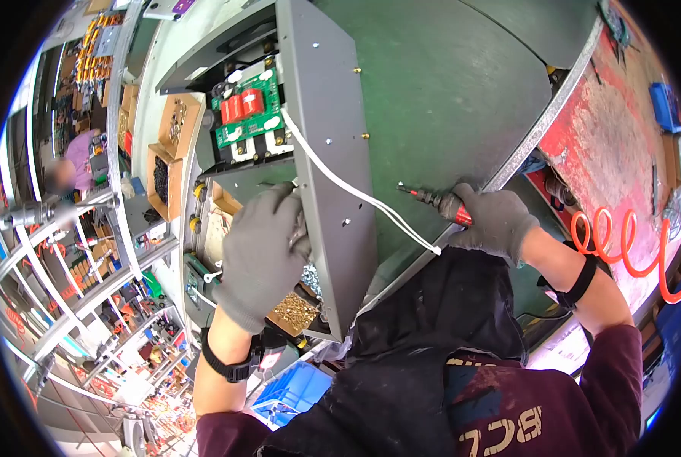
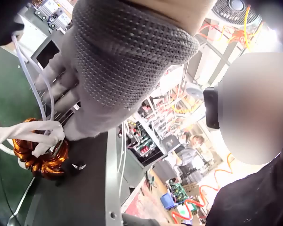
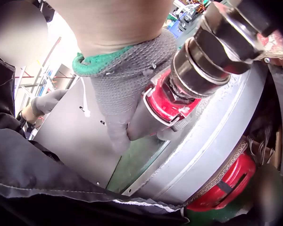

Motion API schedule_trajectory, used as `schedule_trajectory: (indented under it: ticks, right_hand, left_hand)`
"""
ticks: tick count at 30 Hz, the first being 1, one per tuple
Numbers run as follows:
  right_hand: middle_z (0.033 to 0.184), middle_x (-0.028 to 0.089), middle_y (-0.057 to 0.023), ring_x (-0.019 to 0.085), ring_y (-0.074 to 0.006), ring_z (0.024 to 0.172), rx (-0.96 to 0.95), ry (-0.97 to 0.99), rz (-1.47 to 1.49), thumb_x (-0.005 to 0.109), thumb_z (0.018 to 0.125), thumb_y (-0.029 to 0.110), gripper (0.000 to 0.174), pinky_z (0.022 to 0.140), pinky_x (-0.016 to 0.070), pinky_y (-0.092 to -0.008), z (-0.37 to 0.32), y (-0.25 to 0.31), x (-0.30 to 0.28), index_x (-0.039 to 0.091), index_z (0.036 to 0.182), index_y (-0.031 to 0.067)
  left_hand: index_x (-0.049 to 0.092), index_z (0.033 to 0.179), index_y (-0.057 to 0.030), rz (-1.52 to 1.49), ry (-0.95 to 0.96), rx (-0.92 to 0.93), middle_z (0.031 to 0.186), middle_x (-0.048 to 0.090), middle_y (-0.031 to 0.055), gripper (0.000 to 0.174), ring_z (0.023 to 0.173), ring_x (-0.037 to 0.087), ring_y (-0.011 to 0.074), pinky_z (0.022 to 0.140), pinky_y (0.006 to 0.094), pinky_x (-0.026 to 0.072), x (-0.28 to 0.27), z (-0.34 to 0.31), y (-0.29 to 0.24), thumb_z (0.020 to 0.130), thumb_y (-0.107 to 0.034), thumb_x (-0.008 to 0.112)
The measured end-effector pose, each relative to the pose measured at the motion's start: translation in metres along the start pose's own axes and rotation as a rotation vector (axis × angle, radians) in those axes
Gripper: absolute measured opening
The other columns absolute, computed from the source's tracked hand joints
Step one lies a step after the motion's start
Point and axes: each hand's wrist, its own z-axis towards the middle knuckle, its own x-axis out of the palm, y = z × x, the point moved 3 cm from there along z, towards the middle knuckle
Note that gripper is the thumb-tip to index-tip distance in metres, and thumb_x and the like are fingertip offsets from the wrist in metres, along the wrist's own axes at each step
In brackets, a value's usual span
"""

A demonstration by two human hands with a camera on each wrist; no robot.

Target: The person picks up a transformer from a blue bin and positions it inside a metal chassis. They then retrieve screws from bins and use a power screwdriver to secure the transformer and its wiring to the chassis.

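While the metal box is being held at its edge by the left hand, the screwdriver, clamped in the right hand, is being pointed leftward along the counter toward the box's side.

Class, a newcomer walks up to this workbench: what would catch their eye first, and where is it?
The green circuit board with red parts stands out inside the grey metal housing at top centre, whose edge the gloved left hand grips. To the right, the right hand holds a red power screwdriver over the green benchtop, near a bright orange coiled hose.
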Motion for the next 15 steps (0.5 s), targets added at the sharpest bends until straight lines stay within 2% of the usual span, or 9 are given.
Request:
schedule_trajectory:
  ticks: [1, 3, 4, 5, 8, 11, 13, 15]
  right_hand:
    - [0.084, 0.066, -0.0187, 0.065, -0.0392, 0.080, -0.004, -0.026, -0.009, 0.074, 0.071, 0.049, 0.073, 0.072, 0.0489, -0.0461, -0.001, 0.003, -0.001, 0.046, 0.125, 0.0081]
    - [0.085, 0.066, -0.0187, 0.065, -0.0390, 0.083, 0.015, 0.004, -0.034, 0.074, 0.073, 0.048, 0.069, 0.073, 0.0489, -0.0463, -0.015, 0.017, -0.013, 0.047, 0.123, 0.0079]
    - [0.087, 0.066, -0.0186, 0.065, -0.0389, 0.086, 0.044, 0.037, -0.044, 0.073, 0.074, 0.046, 0.066, 0.074, 0.0489, -0.0465, -0.023, 0.023, -0.017, 0.047, 0.120, 0.0077]
    - [0.087, 0.066, -0.0186, 0.065, -0.0389, 0.086, 0.044, 0.036, -0.059, 0.073, 0.074, 0.046, 0.066, 0.074, 0.0489, -0.0465, -0.031, 0.027, -0.017, 0.047, 0.120, 0.0077]
    - [0.089, 0.066, -0.0187, 0.064, -0.0391, 0.088, -0.018, -0.066, -0.021, 0.076, 0.070, 0.046, 0.069, 0.075, 0.0485, -0.0463, -0.057, 0.034, -0.018, 0.050, 0.121, 0.0078]
    - [0.093, 0.066, -0.0179, 0.064, -0.0390, 0.089, -0.093, -0.118, 0.032, 0.077, 0.069, 0.045, 0.072, 0.076, 0.0486, -0.0460, -0.084, 0.051, -0.024, 0.050, 0.123, 0.0080]
    - [0.096, 0.065, -0.0170, 0.063, -0.0387, 0.089, -0.069, -0.106, 0.033, 0.079, 0.067, 0.045, 0.072, 0.076, 0.0489, -0.0456, -0.104, 0.066, -0.031, 0.050, 0.122, 0.0082]
    - [0.095, 0.065, -0.0164, 0.064, -0.0382, 0.088, -0.163, -0.193, 0.090, 0.080, 0.066, 0.045, 0.072, 0.074, 0.0497, -0.0449, -0.122, 0.078, -0.035, 0.051, 0.121, 0.0085]
  left_hand:
    - [0.061, 0.107, -0.0035, -0.002, -0.010, -0.012, 0.102, 0.063, 0.0145, 0.034, 0.097, 0.061, 0.0323, 0.083, 0.0403, 0.0487, -0.005, -0.008, -0.001, 0.075, -0.012, 0.069]
    - [0.063, 0.103, -0.0034, -0.351, -0.166, -0.217, 0.095, 0.065, 0.0116, 0.027, 0.082, 0.064, 0.0286, 0.072, 0.0353, 0.0501, -0.020, -0.024, 0.003, 0.078, -0.010, 0.070]
    - [0.065, 0.098, -0.0030, -0.501, -0.258, -0.274, 0.084, 0.063, 0.0083, 0.018, 0.065, 0.061, 0.0201, 0.060, 0.0283, 0.0469, -0.025, -0.033, -0.003, 0.081, -0.009, 0.069]
    - [0.065, 0.098, -0.0030, -0.509, -0.270, -0.280, 0.084, 0.063, 0.0083, 0.018, 0.065, 0.061, 0.0201, 0.060, 0.0283, 0.0469, -0.025, -0.041, -0.007, 0.081, -0.009, 0.069]
    - [0.067, 0.099, -0.0053, -0.912, -0.146, -0.227, 0.082, 0.060, 0.0057, 0.018, 0.058, 0.050, 0.0116, 0.055, 0.0241, 0.0417, -0.016, -0.056, -0.024, 0.082, -0.009, 0.070]
    - [0.065, 0.107, -0.0093, -0.726, -0.093, -0.091, 0.079, 0.057, 0.0062, 0.035, 0.063, 0.057, 0.0206, 0.057, 0.0314, 0.0458, -0.008, -0.055, -0.035, 0.074, -0.010, 0.075]
    - [0.064, 0.111, -0.0085, -0.694, -0.125, -0.048, 0.079, 0.056, 0.0057, 0.041, 0.064, 0.057, 0.0194, 0.059, 0.0307, 0.0460, -0.002, -0.055, -0.034, 0.073, -0.015, 0.077]
    - [0.063, 0.114, -0.0077, -0.660, -0.155, 0.000, 0.079, 0.054, 0.0052, 0.047, 0.065, 0.056, 0.0182, 0.061, 0.0299, 0.0461, -0.004, -0.057, -0.035, 0.071, -0.019, 0.078]
